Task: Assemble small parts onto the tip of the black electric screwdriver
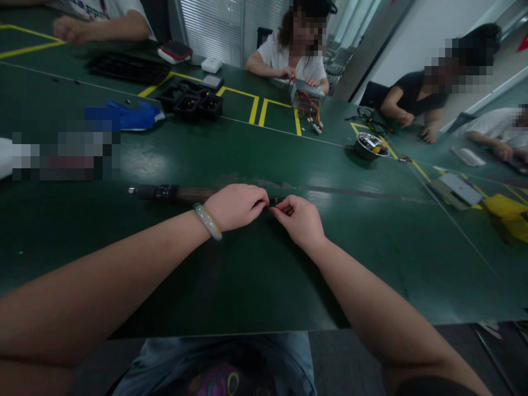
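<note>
A long, dark cylindrical tool (pixel 192 194) lies on the green table, its bright metal tip pointing left and a ribbed black collar near that end. My left hand (pixel 239 206), with a pale bangle at the wrist, crosses over the tool's right end and hides it. Its thumb and index finger are pinched together. Facing it, my right hand (pixel 303 220) is also closed in a pinch, fingertips almost touching the left ones. A small dark piece (pixel 279 200) shows at the right fingertips; what exactly it is cannot be made out.
Beyond my hands are a blue glove (pixel 136 116), black trays (pixel 192 104) and a metal bowl (pixel 369 146) of small parts. Yellow bags (pixel 505 212) and a grey box (pixel 457 190) lie at right. Several people sit around; one handles a metal box with coloured wires (pixel 309 107).
</note>
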{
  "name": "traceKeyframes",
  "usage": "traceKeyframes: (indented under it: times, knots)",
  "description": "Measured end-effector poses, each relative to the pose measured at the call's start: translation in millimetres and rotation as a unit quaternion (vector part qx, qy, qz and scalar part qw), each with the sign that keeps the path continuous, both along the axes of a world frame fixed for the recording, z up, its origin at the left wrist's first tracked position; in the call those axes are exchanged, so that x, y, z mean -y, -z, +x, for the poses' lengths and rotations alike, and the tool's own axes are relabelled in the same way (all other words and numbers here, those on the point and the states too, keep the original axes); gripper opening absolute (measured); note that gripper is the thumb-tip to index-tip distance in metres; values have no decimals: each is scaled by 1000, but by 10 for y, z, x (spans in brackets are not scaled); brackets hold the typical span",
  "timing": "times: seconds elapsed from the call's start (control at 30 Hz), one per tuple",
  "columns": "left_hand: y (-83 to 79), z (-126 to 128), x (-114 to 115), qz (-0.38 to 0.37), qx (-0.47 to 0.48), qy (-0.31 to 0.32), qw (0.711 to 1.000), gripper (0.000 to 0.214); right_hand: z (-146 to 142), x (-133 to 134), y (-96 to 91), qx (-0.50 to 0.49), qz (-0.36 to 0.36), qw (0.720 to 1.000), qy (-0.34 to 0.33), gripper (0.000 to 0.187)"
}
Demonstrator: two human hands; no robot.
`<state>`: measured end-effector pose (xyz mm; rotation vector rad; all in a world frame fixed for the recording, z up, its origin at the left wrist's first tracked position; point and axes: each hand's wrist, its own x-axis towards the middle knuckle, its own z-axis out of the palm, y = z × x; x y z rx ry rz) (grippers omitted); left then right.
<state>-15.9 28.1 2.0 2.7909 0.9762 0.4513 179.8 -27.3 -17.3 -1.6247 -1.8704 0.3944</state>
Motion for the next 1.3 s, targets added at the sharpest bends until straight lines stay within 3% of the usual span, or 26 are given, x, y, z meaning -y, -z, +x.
traceKeyframes:
  times: [0.27,0.43,0.6,0.83,1.03,1.3]
  knots:
    - [-6,-7,-13,-4,-2,3,1000,26,3,-57,3,16,-9,1000,-8,13]
    - [-8,-3,-16,-2,-3,8,1000,26,7,-106,-2,28,-21,999,-17,46]
    - [-3,6,-12,8,2,3,1000,26,4,-128,-2,37,-29,999,-17,30]
    - [4,14,-11,13,-6,1,1000,27,-21,-99,-21,26,-33,999,0,31]
    - [-15,7,-3,10,-8,4,1000,29,-20,-75,-22,14,-30,999,-14,9]
    - [-20,1,29,-11,8,-6,1000,30,-39,-54,-26,22,-25,999,-8,8]
